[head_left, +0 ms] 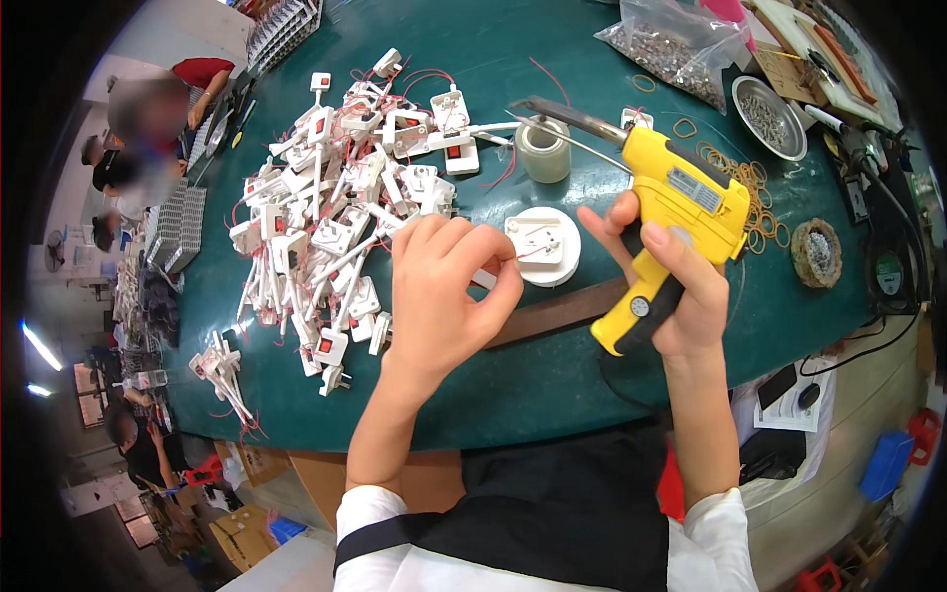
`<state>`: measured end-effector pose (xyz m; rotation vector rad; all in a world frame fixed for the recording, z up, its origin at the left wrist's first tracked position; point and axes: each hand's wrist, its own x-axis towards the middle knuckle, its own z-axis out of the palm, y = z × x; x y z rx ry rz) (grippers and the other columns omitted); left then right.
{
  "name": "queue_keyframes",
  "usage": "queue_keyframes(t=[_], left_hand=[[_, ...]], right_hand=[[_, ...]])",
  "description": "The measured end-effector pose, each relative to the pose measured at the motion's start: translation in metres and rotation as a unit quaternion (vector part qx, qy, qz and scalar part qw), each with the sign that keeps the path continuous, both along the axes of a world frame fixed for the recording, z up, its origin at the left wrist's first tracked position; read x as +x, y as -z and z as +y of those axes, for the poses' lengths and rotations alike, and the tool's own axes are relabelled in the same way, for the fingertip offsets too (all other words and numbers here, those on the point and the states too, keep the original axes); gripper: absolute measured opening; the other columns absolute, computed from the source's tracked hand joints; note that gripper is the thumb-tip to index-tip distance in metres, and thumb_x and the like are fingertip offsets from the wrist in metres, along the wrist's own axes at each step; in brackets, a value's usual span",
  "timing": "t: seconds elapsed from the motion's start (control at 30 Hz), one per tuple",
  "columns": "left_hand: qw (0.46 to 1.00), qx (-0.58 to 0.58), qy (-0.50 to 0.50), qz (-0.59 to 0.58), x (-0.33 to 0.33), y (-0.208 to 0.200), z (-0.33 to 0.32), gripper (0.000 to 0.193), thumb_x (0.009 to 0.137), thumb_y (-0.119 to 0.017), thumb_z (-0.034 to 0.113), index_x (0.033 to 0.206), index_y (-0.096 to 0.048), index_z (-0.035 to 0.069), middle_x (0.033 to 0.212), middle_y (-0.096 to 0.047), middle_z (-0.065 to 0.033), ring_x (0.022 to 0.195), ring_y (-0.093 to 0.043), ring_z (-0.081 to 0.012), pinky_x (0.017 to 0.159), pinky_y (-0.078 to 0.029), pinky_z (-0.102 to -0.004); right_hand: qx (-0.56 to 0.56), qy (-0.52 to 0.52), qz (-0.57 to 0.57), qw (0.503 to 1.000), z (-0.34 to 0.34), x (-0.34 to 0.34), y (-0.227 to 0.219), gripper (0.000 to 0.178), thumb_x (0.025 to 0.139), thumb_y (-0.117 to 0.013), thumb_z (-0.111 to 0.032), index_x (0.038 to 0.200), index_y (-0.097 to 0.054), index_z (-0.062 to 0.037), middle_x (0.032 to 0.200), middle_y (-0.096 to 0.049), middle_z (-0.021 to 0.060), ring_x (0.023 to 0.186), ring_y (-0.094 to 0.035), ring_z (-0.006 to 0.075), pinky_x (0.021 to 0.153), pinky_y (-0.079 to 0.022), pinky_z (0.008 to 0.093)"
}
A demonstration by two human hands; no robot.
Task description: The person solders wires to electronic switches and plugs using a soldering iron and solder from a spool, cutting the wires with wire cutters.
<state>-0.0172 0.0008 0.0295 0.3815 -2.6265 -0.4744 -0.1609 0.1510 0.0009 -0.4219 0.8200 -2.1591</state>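
Note:
My right hand (686,296) grips a yellow soldering gun (691,187) by its handle. The gun's metal tip and thin feed tube point left, above a roll of clear tape (545,166). Thumb and forefinger of my left hand (439,286) are pinched on a thin red wire (534,258). This wire runs into an opened white plug housing (539,233), which lies on a round white stand (560,274). Behind the left fingers part of a white piece shows; the rest is hidden. Left of that hand spreads a pile of white switched plug units (326,217) with red wires.
A brown bar (552,316) lies along the green table (473,395). Toward the right are rubber bands (755,187), a metal bowl of small parts (769,118) and a small round dish (816,253). A bag of parts (676,44) lies at the back. People (148,118) sit far left.

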Motion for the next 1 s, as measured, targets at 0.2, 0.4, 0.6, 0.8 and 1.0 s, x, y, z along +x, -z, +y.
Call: queue_keyframes(t=[0.2, 0.4, 0.6, 0.8, 1.0], left_hand=[[0.989, 0.101, -0.049, 0.099, -0.008, 0.022, 0.013, 0.009, 0.072, -0.070, 0.008, 0.078, -0.064, 0.009, 0.088, -0.059, -0.0040, 0.084, -0.055, -0.0208, 0.081, -0.036, -0.0339], [0.979, 0.165, -0.052, 0.108, -0.014, 0.030, 0.016, 0.010, 0.072, -0.070, 0.005, 0.080, -0.064, 0.006, 0.098, -0.060, -0.0082, 0.090, -0.058, -0.0237, 0.079, -0.045, -0.0343], [0.986, 0.141, -0.042, 0.084, -0.018, 0.029, 0.014, 0.011, 0.073, -0.069, 0.002, 0.082, -0.062, 0.002, 0.100, -0.062, -0.0119, 0.092, -0.060, -0.0242, 0.082, -0.045, -0.0333], [0.996, 0.082, -0.028, 0.034, -0.022, 0.023, 0.009, 0.012, 0.072, -0.069, 0.002, 0.082, -0.064, 0.002, 0.098, -0.062, -0.0113, 0.090, -0.061, -0.0241, 0.080, -0.046, -0.0326], [0.993, 0.120, -0.024, 0.003, -0.027, 0.017, 0.005, 0.011, 0.069, -0.070, 0.003, 0.078, -0.065, 0.004, 0.097, -0.062, -0.0093, 0.089, -0.060, -0.0231, 0.077, -0.046, -0.0329]], right_hand=[[-0.055, 0.004, 0.021, 0.998, -0.018, 0.003, 0.021, 0.040, 0.083, -0.063, -0.008, 0.120, -0.053, 0.0033, 0.098, -0.063, 0.0120, 0.095, -0.060, 0.0199, 0.086, -0.048, 0.0326], [-0.034, -0.018, 0.054, 0.998, 0.000, 0.008, 0.021, 0.048, 0.083, -0.059, -0.014, 0.125, -0.043, 0.0047, 0.099, -0.054, 0.0116, 0.103, -0.053, 0.0212, 0.109, -0.031, 0.0521], [-0.031, 0.036, 0.102, 0.994, 0.002, 0.014, 0.018, 0.058, 0.082, -0.060, -0.015, 0.131, -0.038, 0.0049, 0.097, -0.055, 0.0116, 0.098, -0.053, 0.0220, 0.110, -0.029, 0.0535], [-0.039, 0.014, 0.057, 0.997, -0.001, 0.009, 0.017, 0.065, 0.079, -0.062, -0.013, 0.135, -0.035, 0.0041, 0.093, -0.056, 0.0116, 0.096, -0.054, 0.0212, 0.107, -0.033, 0.0535], [-0.050, 0.043, -0.002, 0.998, 0.001, 0.009, 0.015, 0.083, 0.075, -0.066, -0.007, 0.145, -0.021, 0.0015, 0.100, -0.061, 0.0137, 0.092, -0.060, 0.0187, 0.092, -0.045, 0.0345]])
